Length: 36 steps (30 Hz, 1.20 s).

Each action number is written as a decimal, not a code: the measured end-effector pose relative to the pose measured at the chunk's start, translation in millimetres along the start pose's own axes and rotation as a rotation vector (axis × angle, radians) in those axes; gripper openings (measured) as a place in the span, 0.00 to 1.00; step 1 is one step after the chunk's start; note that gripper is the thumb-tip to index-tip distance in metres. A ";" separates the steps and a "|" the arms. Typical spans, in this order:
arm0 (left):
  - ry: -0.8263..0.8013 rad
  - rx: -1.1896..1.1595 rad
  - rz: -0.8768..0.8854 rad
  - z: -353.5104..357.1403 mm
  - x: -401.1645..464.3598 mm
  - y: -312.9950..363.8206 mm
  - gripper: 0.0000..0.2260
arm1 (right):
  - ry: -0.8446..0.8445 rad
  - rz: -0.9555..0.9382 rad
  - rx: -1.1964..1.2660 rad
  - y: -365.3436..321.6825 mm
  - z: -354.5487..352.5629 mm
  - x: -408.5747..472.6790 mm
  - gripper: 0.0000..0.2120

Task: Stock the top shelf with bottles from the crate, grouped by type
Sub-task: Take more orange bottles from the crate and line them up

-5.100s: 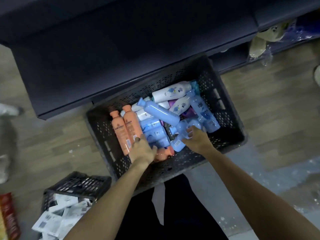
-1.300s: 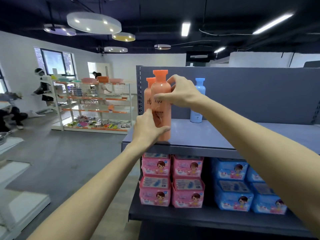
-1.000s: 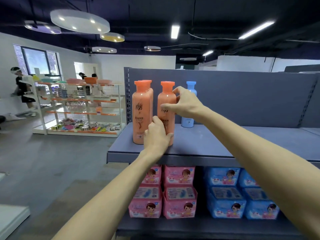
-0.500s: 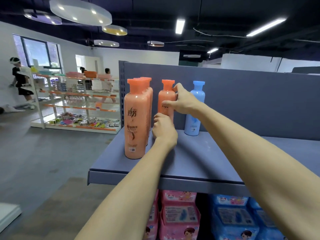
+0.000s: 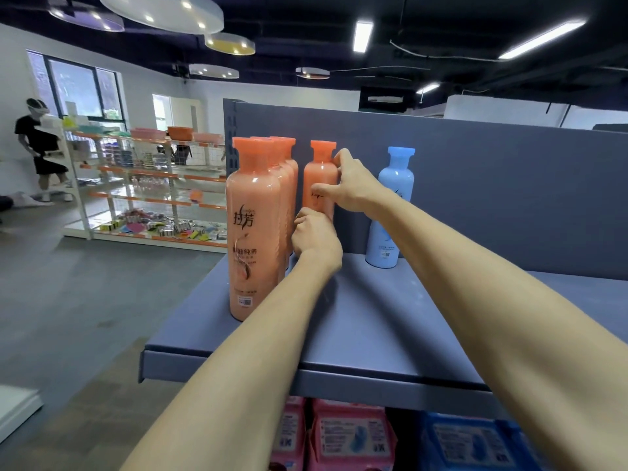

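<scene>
Orange bottle in hand (image 5: 319, 180): upright at rear of top shelf (image 5: 367, 321), near the back panel (image 5: 509, 185); pushed back from the shelf's front edge, where it stood a second ago.
Right hand (image 5: 350, 188): fingers curled round the bottle's shoulder and neck, gripping.
Left hand (image 5: 314, 237): fingers curled against the bottle's lower body, steadying; base hidden behind it, so seating not confirmed.
Orange row (image 5: 258, 226): several matching bottles in file just left of the held one, front bottle at the shelf edge.
Blue bottle (image 5: 390, 212): single, upright, right of the held bottle, apart from it.
Grouping: orange beside orange, blue separate; order by type kept so far.
Change noted: bottle carried from front to back, starting a second orange file.
Judgement: placement close to done; release appears next, crate out of view.
</scene>
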<state>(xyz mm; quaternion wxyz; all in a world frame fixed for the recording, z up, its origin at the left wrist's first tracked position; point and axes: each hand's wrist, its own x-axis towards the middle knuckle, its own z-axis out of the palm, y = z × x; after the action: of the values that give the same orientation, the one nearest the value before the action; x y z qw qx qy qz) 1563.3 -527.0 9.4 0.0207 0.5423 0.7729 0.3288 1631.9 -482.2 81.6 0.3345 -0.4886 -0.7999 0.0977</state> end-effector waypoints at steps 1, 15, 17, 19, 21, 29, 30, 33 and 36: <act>-0.003 -0.002 0.000 0.4 1.5 0.1 0.25 | -0.002 0.002 -0.002 0.1 0.3 1.2 0.26; 0.015 -0.032 -0.007 8.0 14.4 0.0 0.21 | 0.011 -0.007 -0.057 3.2 6.0 13.5 0.27; 0.017 -0.022 -0.005 9.8 14.7 -0.2 0.21 | 0.012 -0.002 -0.072 1.8 6.0 11.7 0.27; 0.003 -0.027 -0.015 8.9 15.2 -0.1 0.22 | 0.011 0.009 -0.079 -1.3 5.4 11.2 0.26; -0.011 -0.045 -0.019 4.3 14.5 0.1 0.22 | -0.002 0.020 -0.126 -8.1 2.5 8.9 0.28; -0.101 0.098 0.166 -35.3 -29.7 0.4 0.15 | -0.072 0.087 -0.281 -46.4 -34.0 -43.5 0.25; -0.117 0.107 0.194 -42.1 -38.2 2.2 0.14 | -0.065 0.099 -0.297 -49.4 -38.1 -50.6 0.25; -0.139 0.136 0.281 -63.9 -63.4 6.6 0.14 | -0.046 0.091 -0.361 -59.2 -54.2 -74.8 0.25; -0.166 0.181 0.337 -85.8 -88.3 11.1 0.12 | -0.040 0.086 -0.380 -67.5 -73.6 -102.7 0.21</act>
<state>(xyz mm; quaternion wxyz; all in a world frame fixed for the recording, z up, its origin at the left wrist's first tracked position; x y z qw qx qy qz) 1575.4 -641.7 53.7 -0.0197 0.6887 0.6934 0.2109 1660.6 -615.7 124.7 0.2156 -0.5744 -0.7890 -0.0312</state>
